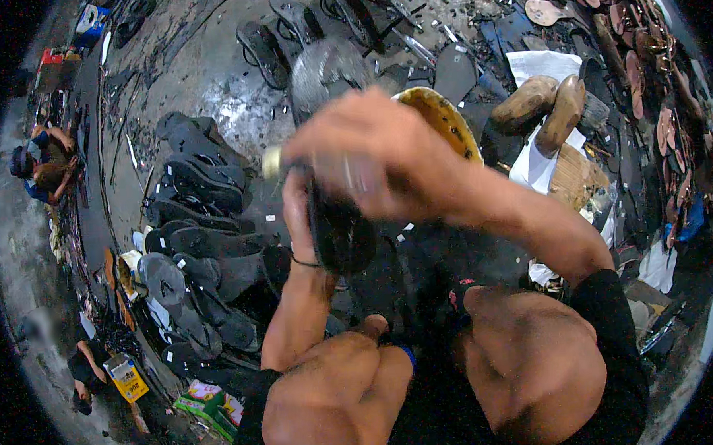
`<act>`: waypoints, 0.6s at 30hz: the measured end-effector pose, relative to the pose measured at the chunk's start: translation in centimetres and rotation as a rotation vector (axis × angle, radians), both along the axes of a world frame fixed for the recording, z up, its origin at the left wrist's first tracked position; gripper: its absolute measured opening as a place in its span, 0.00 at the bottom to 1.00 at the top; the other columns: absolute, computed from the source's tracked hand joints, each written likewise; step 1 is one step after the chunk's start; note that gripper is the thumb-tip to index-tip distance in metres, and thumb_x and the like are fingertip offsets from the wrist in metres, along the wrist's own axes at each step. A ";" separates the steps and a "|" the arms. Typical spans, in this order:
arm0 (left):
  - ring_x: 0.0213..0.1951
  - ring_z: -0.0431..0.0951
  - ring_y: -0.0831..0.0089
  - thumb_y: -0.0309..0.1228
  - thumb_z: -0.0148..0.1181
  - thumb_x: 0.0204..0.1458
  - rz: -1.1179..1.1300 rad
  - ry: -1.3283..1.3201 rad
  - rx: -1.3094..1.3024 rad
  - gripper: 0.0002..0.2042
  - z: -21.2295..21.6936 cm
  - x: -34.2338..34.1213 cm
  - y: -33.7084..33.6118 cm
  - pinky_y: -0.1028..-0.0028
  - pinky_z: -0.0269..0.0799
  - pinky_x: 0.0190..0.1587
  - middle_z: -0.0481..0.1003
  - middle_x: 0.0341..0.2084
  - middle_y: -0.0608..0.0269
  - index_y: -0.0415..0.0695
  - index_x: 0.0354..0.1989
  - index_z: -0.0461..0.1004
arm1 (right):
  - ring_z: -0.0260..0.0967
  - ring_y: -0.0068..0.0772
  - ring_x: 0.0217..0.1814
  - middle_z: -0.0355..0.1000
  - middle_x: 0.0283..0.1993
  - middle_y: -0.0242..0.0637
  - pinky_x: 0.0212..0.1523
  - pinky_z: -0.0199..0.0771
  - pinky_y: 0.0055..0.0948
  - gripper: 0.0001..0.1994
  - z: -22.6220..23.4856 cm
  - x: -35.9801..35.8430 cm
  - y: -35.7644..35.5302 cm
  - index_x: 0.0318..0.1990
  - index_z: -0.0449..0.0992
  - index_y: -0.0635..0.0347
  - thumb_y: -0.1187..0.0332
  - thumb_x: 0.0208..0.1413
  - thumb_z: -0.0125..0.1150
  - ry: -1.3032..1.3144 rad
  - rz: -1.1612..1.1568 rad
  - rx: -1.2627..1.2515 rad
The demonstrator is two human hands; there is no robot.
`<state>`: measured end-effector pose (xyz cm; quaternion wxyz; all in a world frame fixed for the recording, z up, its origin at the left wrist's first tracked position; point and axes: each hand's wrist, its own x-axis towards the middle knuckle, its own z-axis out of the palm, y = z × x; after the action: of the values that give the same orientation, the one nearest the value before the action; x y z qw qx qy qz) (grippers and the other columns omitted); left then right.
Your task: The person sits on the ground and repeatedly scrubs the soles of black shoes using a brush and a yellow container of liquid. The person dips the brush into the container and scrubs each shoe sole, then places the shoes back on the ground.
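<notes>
In the middle, my left hand [296,209] grips a black sandal [348,243] by its left side, holding it lengthwise above my knees. The sandal's far end looks grey and shiny. My right hand [369,150] is closed over the sandal's middle and smeared by motion. From its left side juts a short, pale yellowish rounded end [273,162] of something; the rest is hidden in the fingers. Just beyond my right wrist stands a round yellow-rimmed container [447,119] with dark stains, partly covered by my arm.
Black sandals [203,181] lie piled at left, and several more [296,18] at the far side. Wooden shoe lasts [563,114] rest on white paper at right. Brown soles [635,83] line the right edge. Another person [48,164] sits at far left. Scraps litter the floor.
</notes>
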<state>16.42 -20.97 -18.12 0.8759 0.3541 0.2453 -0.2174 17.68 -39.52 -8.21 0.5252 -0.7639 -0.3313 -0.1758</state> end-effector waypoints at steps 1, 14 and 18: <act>0.45 0.79 0.68 0.43 0.46 0.66 -0.116 -0.150 -0.042 0.19 1.9 0.4 0.1 0.65 0.74 0.54 0.78 0.44 0.60 0.40 0.52 0.74 | 0.73 0.44 0.44 0.75 0.41 0.34 0.43 0.69 0.43 0.17 0.1 -0.4 0.1 0.48 0.76 0.47 0.69 0.48 0.61 -0.042 0.000 0.033; 0.33 0.81 0.71 0.38 0.45 0.64 -0.027 -0.301 -0.096 0.17 4.1 6.3 1.0 0.71 0.78 0.39 0.81 0.33 0.63 0.40 0.43 0.78 | 0.73 0.42 0.45 0.75 0.44 0.37 0.48 0.69 0.42 0.27 -2.1 -8.0 1.5 0.58 0.73 0.47 0.70 0.47 0.64 0.297 0.286 -0.099; 0.33 0.78 0.71 0.34 0.58 0.57 0.071 -0.181 0.445 0.08 -0.4 16.3 5.7 0.68 0.75 0.39 0.79 0.35 0.67 0.45 0.39 0.77 | 0.76 0.45 0.42 0.79 0.40 0.38 0.44 0.73 0.40 0.15 -3.6 -9.0 -1.8 0.47 0.80 0.53 0.71 0.51 0.71 0.555 -0.161 -0.041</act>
<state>32.75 -15.23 -18.49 0.8018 0.5474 0.2201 -0.0945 8.67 -41.31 -11.85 0.5645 -0.8171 -0.1166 0.0055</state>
